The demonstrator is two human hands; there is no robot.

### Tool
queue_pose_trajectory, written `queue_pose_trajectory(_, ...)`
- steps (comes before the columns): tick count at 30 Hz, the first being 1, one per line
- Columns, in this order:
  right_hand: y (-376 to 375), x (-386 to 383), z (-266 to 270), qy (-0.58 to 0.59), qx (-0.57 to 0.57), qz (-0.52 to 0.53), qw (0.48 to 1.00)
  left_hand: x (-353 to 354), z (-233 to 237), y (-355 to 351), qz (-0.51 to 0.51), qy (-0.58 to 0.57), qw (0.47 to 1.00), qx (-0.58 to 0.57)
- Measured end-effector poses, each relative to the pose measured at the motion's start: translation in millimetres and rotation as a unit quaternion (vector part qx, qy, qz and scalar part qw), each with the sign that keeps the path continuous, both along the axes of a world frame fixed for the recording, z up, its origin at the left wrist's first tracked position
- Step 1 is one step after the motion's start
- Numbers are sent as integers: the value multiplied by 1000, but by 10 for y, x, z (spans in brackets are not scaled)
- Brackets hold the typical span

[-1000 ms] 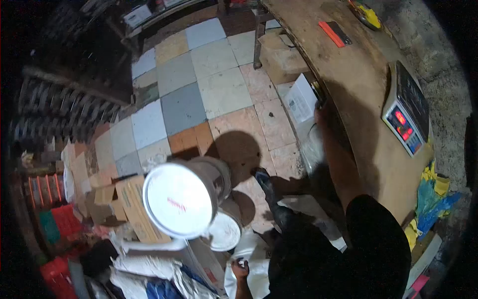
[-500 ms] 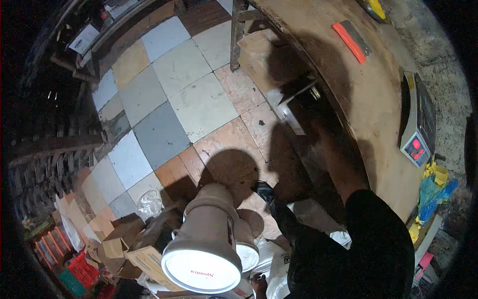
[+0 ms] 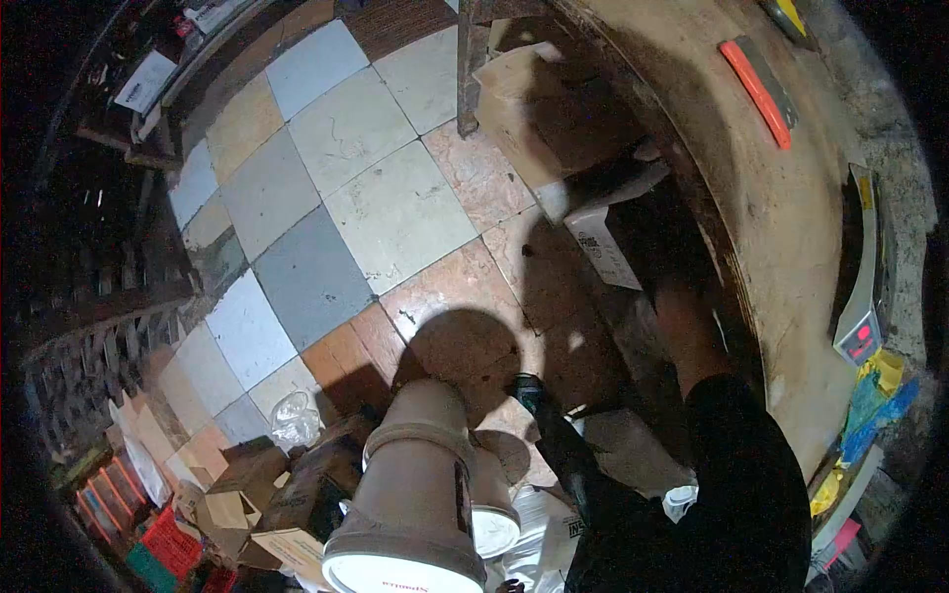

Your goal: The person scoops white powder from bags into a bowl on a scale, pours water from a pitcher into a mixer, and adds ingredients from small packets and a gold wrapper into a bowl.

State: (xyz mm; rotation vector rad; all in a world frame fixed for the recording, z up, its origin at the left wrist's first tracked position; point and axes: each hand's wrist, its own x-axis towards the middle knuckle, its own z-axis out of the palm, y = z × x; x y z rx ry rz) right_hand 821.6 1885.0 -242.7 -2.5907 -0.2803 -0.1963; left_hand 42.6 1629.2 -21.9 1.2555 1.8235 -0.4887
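My right forearm (image 3: 692, 331), below a black sleeve, reaches under the table into the dark beside an open box (image 3: 605, 247) with a white printed flap. The fingers of that hand are lost in shadow, so what they touch cannot be seen. A sliver of my left hand (image 3: 512, 586) shows at the bottom edge, near a white plastic bag (image 3: 539, 544) and the lidded buckets. The large bucket (image 3: 415, 494) stands upright left of it, with a smaller bucket (image 3: 494, 529) beside it.
Above the box sits a larger cardboard box (image 3: 509, 119). The wooden table (image 3: 732, 198) carries an orange-edged tool (image 3: 759, 94) and a scale (image 3: 862, 287). Cartons (image 3: 247, 484), a clear bag (image 3: 295, 420) and a red crate (image 3: 170, 542) lie lower left. A table leg (image 3: 469, 89) stands on the tiled floor.
The view has shifted, and the box with the printed flap shows more fully. My left hand has sunk almost out of the bottom edge. My right arm still reaches under the table.
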Motion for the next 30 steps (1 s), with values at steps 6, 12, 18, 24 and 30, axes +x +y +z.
queue_pose_trajectory(6, -21, -65, 44, -7, 24, 11, 1000, -14, 16, -89, 4, 3, 1000, 5)
queue_pose_trajectory(12, -163, -343, 275, -11, 75, 44, 996, -59, 117, -204, 2, -11, 999, 36)
queue_pose_trajectory(18, -664, -1011, 714, 66, 214, 134, 965, -266, 389, -625, 12, -55, 993, 103)
queue_pose_trajectory(24, -1147, -2668, 2906, -34, 93, 285, 953, -263, 663, -1220, 89, -178, 963, 182)
queue_pose_trajectory(30, -2279, -4451, 4752, 61, 234, 540, 806, -24, 1823, -1758, 170, -161, 882, 408)
